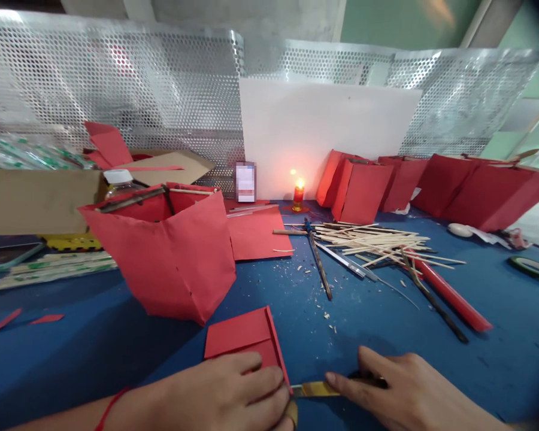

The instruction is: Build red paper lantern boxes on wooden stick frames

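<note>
In the head view, a folded red card (238, 326) is lying on the bench (269, 287), near and to the right of the big red bag (179, 257). The left hand (238, 386) is clasping the card under curled fingers; the right hand (399, 383) is pinching a yellow knife (321, 389) – its tip meeting the card's right edge. Beyond the bag, rightward, a candle (299, 196) is burning.
</note>
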### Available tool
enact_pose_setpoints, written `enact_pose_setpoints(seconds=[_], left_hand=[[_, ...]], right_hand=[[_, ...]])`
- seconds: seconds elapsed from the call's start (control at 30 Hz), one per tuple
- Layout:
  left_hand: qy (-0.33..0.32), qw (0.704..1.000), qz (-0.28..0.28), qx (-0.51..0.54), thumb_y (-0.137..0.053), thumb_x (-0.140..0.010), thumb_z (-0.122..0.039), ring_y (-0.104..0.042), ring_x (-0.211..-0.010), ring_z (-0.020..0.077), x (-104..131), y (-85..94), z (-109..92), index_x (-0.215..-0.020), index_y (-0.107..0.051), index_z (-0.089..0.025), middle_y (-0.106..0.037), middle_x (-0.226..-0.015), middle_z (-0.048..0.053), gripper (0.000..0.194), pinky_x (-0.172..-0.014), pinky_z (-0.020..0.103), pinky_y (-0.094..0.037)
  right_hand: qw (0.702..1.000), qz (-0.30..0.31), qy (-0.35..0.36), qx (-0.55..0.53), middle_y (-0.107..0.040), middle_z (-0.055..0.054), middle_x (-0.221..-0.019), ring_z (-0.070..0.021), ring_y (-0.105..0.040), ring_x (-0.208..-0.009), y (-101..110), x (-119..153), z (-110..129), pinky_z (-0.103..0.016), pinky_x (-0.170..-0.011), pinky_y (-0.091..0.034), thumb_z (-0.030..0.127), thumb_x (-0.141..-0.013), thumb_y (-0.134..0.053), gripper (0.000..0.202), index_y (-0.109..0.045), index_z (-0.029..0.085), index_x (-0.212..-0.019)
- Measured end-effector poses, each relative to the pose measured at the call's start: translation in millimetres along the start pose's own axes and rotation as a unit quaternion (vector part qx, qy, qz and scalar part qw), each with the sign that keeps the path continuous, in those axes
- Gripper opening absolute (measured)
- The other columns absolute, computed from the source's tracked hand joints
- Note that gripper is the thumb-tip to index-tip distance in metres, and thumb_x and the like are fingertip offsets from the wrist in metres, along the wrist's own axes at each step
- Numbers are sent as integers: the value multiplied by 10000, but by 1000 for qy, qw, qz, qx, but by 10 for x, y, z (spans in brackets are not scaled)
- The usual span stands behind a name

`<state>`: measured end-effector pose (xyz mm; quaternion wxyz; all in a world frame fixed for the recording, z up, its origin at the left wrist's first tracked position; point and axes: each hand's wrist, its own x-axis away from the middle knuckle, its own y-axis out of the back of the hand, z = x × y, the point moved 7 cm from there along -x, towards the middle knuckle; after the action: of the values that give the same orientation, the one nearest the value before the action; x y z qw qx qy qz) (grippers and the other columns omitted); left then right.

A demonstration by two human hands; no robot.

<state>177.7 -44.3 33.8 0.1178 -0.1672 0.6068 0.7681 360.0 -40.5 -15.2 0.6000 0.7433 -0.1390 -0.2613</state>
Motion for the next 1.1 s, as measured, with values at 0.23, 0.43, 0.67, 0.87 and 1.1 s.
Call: enact_pose_setpoints(seconds=[0.23, 0.43, 0.67, 0.87, 1.1], left_hand=[[123, 985, 70, -99, -438, -1053, -316, -654, -1147, 179, 178, -71, 44, -1231, -677, -222, -730, -1262, -6, 313, -957, 272, -507], [127, 976, 61, -167, -429, -1066, -303, -624, -1157, 169, 339, -206, -50, -1401, -563, -367, -718, -1263, -14, 366, -946, 258, -495], [110, 975, 108, -158, -454, -1044, -426, -646, -1164, 226, 323, -226, -24, -1465, -508, -307, -698, -1309, 69, 441, -912, 308, -532], [119, 981, 116, -100, -536, -988, -532, -649, -1198, 249, 364, -216, 23, -1473, -500, -281, -665, -1362, 110, 547, -934, 317, -539], [98, 977, 153, -112, -582, -949, -585, -682, -1170, 249, 349, -275, 24, -1398, -577, -312, -695, -1317, 98, 525, -881, 316, -584]], right_hand=[[998, 61, -34, -8, -646, -36, -925, -116, -625, -503, 32, 26, -39, -216, -448, -470, 119, -938, -575, 575, -505, 314, -1475], [995, 80, -52, -40, -656, -60, -968, -134, -670, -558, 81, -72, -73, -226, -487, -529, 124, -942, -550, 554, -544, 349, -1448], [997, 45, -53, -42, -643, -55, -918, -120, -634, -544, 90, -35, -62, -205, -471, -475, 118, -993, -425, 508, -560, 322, -1438], [997, 50, -49, -32, -645, -64, -889, -135, -665, -568, 47, 0, -57, -197, -461, -494, 83, -946, -410, 534, -595, 281, -1406], [999, -9, -38, 18, -632, -15, -792, -92, -633, -450, 54, -11, 12, -189, -389, -455, 224, -1091, -137, 554, -638, 274, -1322]])
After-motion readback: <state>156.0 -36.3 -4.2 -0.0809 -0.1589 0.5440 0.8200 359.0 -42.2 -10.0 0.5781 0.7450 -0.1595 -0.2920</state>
